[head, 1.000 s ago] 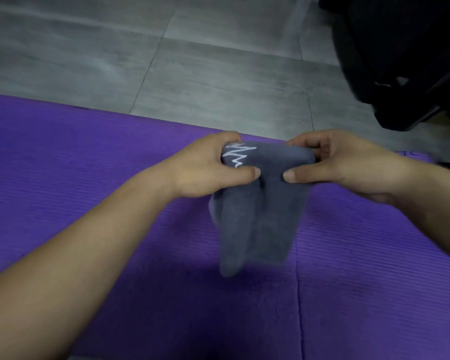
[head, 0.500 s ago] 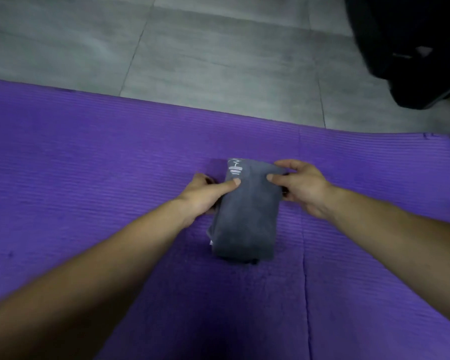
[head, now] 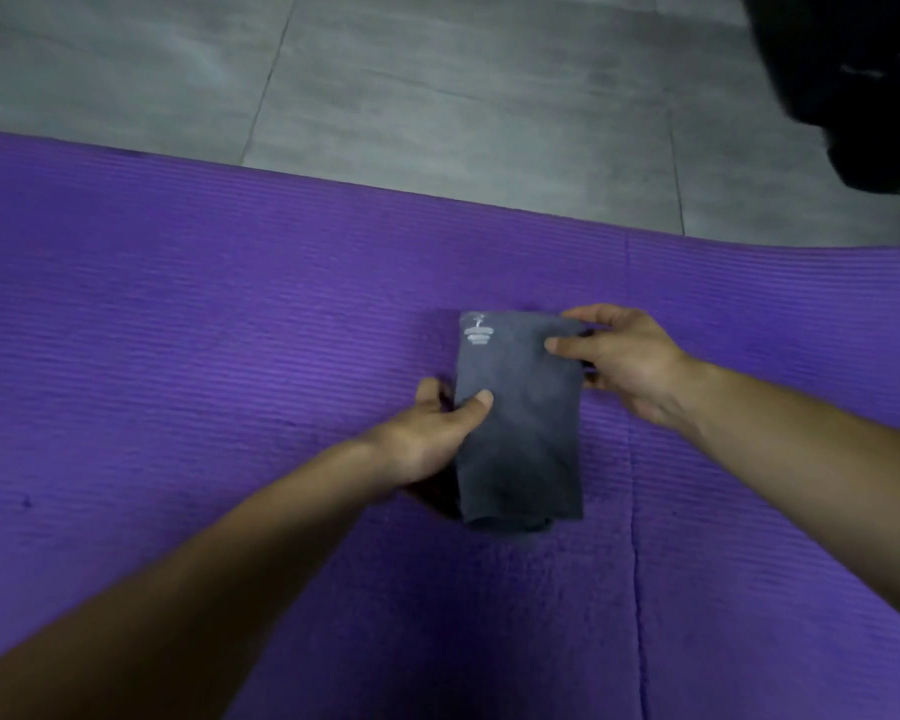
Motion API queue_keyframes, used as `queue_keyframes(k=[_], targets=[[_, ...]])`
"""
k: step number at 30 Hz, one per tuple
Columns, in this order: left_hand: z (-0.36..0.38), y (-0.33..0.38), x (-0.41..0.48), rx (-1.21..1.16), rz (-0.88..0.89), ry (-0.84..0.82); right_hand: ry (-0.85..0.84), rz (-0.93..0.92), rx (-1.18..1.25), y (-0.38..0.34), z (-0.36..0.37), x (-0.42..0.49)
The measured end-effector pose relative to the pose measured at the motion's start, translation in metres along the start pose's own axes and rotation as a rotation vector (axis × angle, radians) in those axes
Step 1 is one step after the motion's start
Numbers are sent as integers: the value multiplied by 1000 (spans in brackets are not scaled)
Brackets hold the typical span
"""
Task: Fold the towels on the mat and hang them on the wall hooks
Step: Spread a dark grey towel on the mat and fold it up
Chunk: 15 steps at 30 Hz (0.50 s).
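A small dark grey towel (head: 520, 423), folded into a narrow rectangle with a pale stitched logo at its far left corner, lies flat on the purple mat (head: 178, 330). My left hand (head: 432, 433) pinches its left edge near the middle, thumb on top. On the far right corner my right hand (head: 619, 356) pinches the cloth between thumb and fingers. No wall hooks are in view.
Grey floor tiles (head: 437, 85) run beyond the mat's far edge. A black object (head: 853, 70) fills the top right corner. A seam in the mat (head: 635, 563) runs toward me just right of the towel.
The towel, held hanging in the air a second ago, now lies flat on the mat. My left hand has slid from the far corner down the left edge.
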<state>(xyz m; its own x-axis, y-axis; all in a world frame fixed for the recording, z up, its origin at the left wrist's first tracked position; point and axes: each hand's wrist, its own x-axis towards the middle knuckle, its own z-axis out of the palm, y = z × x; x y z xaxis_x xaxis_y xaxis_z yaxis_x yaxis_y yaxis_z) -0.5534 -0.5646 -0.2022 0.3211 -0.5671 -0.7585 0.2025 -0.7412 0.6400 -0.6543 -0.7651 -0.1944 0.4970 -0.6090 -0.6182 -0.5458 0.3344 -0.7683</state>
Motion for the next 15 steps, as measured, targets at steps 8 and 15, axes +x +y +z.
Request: queue_keyframes(k=[8, 15], targets=[[-1, 10, -4, 648, 199, 407, -23, 0, -135, 11, -2, 12], [51, -28, 19, 891, 458, 427, -126, -4, -210, 7, -6, 14]])
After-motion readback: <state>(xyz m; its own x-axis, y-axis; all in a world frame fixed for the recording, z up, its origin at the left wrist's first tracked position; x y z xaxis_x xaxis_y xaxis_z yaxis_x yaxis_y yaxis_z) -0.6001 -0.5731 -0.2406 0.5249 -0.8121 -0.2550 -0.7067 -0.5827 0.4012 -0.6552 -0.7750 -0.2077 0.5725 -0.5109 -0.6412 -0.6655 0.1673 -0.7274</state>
